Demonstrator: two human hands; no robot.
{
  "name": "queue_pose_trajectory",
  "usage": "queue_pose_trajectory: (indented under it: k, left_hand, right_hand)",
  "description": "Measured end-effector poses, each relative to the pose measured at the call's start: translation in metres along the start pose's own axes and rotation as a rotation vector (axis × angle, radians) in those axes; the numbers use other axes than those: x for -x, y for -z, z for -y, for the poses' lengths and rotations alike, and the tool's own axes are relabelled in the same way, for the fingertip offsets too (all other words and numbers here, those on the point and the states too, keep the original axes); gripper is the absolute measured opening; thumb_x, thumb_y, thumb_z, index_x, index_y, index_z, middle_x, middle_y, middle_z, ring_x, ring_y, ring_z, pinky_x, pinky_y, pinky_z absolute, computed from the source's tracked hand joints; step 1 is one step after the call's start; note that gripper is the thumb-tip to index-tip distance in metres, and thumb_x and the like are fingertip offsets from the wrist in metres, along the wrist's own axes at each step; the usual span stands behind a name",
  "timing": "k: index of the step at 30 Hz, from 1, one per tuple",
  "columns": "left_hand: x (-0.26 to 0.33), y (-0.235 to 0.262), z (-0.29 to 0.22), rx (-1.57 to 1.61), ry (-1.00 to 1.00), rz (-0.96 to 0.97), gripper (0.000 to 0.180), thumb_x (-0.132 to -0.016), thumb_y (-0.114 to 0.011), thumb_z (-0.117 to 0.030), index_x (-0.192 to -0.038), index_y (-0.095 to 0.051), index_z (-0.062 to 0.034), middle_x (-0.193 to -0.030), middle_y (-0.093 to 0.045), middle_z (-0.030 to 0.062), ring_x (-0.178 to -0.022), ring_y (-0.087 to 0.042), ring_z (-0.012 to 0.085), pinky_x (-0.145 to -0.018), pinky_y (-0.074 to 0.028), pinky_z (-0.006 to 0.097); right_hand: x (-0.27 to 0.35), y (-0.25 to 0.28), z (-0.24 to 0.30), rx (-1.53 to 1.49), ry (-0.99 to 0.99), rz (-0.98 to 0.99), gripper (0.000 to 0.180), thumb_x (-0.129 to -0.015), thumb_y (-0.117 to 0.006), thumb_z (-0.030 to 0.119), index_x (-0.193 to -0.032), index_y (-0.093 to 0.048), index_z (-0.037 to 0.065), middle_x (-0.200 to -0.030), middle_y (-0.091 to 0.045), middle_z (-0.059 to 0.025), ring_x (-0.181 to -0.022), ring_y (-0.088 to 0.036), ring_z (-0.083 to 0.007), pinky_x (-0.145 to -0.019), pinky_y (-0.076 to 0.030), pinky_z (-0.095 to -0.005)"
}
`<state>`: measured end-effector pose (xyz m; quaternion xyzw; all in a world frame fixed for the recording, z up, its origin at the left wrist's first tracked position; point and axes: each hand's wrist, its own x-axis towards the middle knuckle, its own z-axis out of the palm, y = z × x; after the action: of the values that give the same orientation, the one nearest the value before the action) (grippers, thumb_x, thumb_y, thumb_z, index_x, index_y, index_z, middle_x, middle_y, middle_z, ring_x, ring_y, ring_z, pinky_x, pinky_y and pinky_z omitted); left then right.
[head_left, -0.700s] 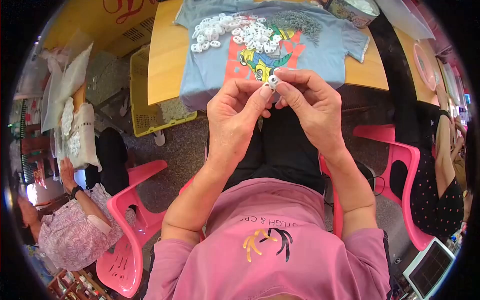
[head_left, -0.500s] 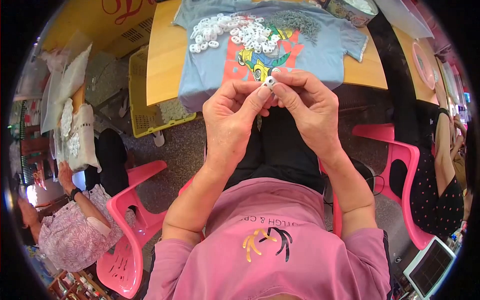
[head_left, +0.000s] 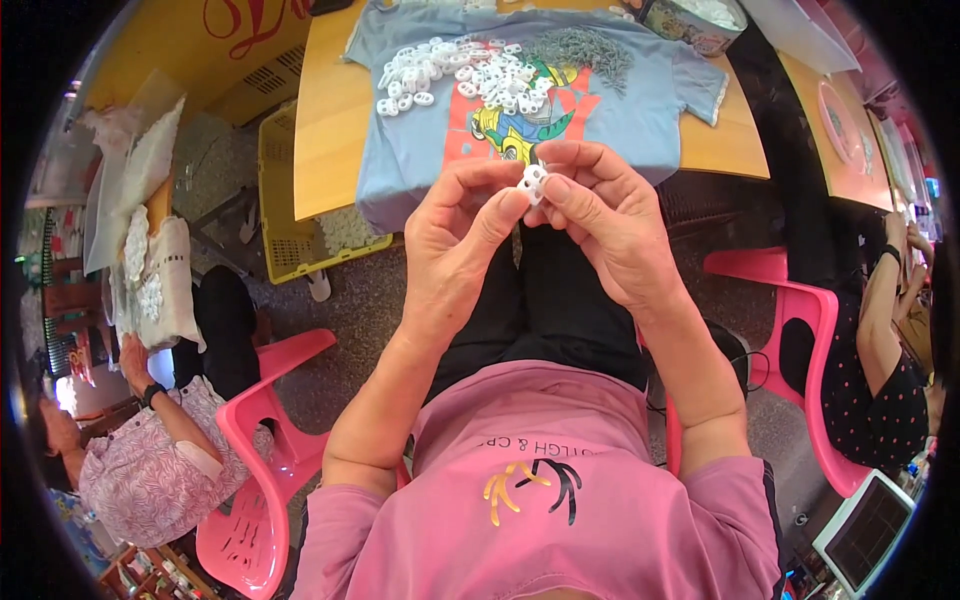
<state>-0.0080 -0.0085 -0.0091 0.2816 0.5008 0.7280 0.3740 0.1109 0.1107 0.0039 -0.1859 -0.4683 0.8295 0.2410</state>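
A small white plastic piece with dark holes (head_left: pixel 533 184) is pinched between the fingertips of both hands, above my lap at the table's near edge. My left hand (head_left: pixel 448 240) grips its left side with thumb and forefinger. From the right, my right hand (head_left: pixel 622 230) closes on it the same way. My fingers cover part of the piece, so I cannot tell whether it is one part or two. Beyond my hands, a heap of white plastic pieces with holes (head_left: pixel 425 72) and a pile of small grey parts (head_left: pixel 590 55) lie on a blue-grey T-shirt (head_left: pixel 635 135).
The shirt covers much of the wooden table (head_left: pixel 325 150). A round tin (head_left: pixel 700 38) with white contents stands at its far right. Below left is a yellow crate (head_left: pixel 285 262). Pink chairs (head_left: pixel 250 480) flank me; one person sits at the left, another at the right.
Both hands have shifted slightly down and to the left. The white piece has turned, and more of its holes face up now.
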Motion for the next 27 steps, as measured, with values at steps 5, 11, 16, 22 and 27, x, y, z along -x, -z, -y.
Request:
queue_pose_trajectory:
  k: [5, 11, 16, 22, 27]
  left_hand:
    - [0.0, -0.004, 0.008, 0.008, -0.148, 0.199, 0.036, -0.1, -0.055, -0.029, -0.122, -0.059, -0.0016, -0.132, -0.049, 0.0089, -0.117, -0.049, 0.0141, -0.092, -0.044, 0.027]
    - [0.004, -0.008, 0.023, 0.221, -0.201, 0.221, 0.034, -0.1, -0.053, -0.031, -0.114, -0.062, -0.0014, -0.126, -0.054, 0.0108, -0.114, -0.05, 0.0155, -0.083, -0.044, 0.026]
    - [0.004, -0.008, 0.026, 0.316, -0.176, 0.188, 0.03, -0.1, -0.054, -0.029, -0.108, -0.064, -0.0012, -0.12, -0.058, 0.0102, -0.095, -0.053, 0.0114, -0.074, -0.042, 0.024]
    - [0.005, -0.003, 0.019, 0.259, -0.117, 0.152, 0.028, -0.1, -0.054, -0.024, -0.112, -0.063, -0.0007, -0.118, -0.059, 0.008, -0.091, -0.053, 0.0094, -0.073, -0.042, 0.023]
    - [-0.01, 0.037, -0.03, -0.242, -0.148, -0.191, 0.021, -0.097, -0.058, -0.01, -0.116, -0.064, -0.0017, -0.09, -0.061, -0.0017, -0.086, -0.056, 0.0063, -0.075, -0.046, 0.021]
  right_hand:
    - [0.005, -0.009, 0.001, -0.141, -0.083, 0.096, 0.058, -0.093, -0.063, 0.005, -0.143, -0.035, 0.003, -0.103, -0.061, -0.0049, -0.088, -0.059, -0.0104, -0.077, -0.05, -0.0235]
    - [0.012, -0.019, -0.002, -0.196, -0.065, 0.105, 0.069, -0.091, -0.065, 0.005, -0.148, -0.026, 0.005, -0.103, -0.062, -0.0046, -0.089, -0.057, -0.0094, -0.076, -0.047, -0.0225]
    - [0.013, -0.022, -0.009, -0.171, -0.015, 0.07, 0.069, -0.091, -0.066, 0.005, -0.147, -0.026, 0.003, -0.102, -0.063, -0.0065, -0.088, -0.057, -0.0107, -0.077, -0.046, -0.0232]
    - [0.011, -0.025, -0.01, -0.089, -0.024, 0.025, 0.068, -0.091, -0.065, 0.005, -0.149, -0.028, 0.007, -0.105, -0.06, -0.0042, -0.087, -0.056, -0.0094, -0.074, -0.046, -0.0221]
    - [0.0, -0.009, -0.003, 0.152, -0.013, 0.18, 0.047, -0.095, -0.06, 0.008, -0.139, -0.044, 0.0, -0.109, -0.062, -0.0087, -0.088, -0.058, -0.0113, -0.078, -0.049, -0.0247]
